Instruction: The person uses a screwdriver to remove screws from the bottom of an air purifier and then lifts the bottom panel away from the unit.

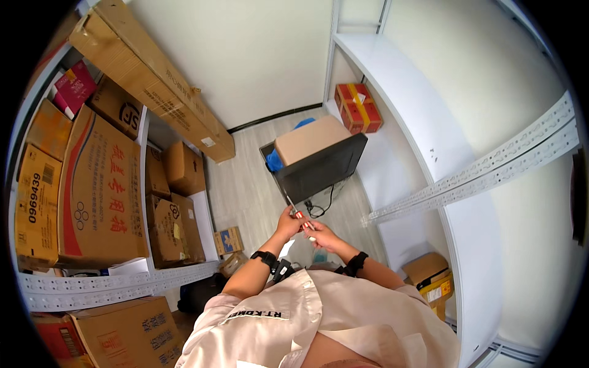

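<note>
In front of my torso, my two hands are close together. My left hand (288, 224) is closed round a slim screwdriver-like tool (299, 215) with red and white bands and a thin metal shaft pointing away from me. My right hand (325, 237) is closed at the near end of the same tool; a small white piece shows by its fingers. Just beyond the shaft's tip stands a black flat panel (325, 165), like a monitor or case, with a brown carton (311, 140) behind it. Which tool it is exactly is too small to tell.
Shelving on the left holds several cartons, including a large brown box (101, 190). A long carton (159, 80) leans by the back wall. White shelves (405, 80) line the right, with a red box (358, 108) and an opened carton (426, 270). A black cable (331, 199) lies on the floor (245, 184).
</note>
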